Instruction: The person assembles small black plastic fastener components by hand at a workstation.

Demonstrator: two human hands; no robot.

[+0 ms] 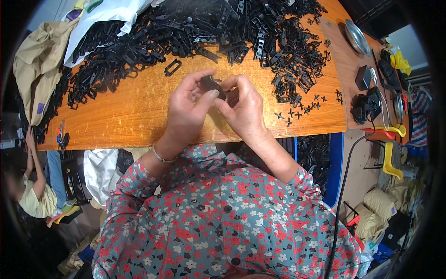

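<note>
Over the near part of the wooden table, my left hand [188, 104] and my right hand [245, 104] come together around a small black plastic part [212, 86]. The thumb and fingers of my left hand pinch it, and my right thumb and fingers close on its right side. My fingers hide much of the part, so its full shape does not show. Just beyond my left hand lies a black oblong plastic frame [173, 68] on the wood. To the right of my right hand are several small black cross-shaped pieces [297, 114].
A large heap of black plastic parts [195, 28] spreads across the far side of the table [134, 118]. Scissors [61, 135] lie at the left edge. A blue bin [335, 172] with black parts stands below the table's right. Another person [39, 190] is at far left.
</note>
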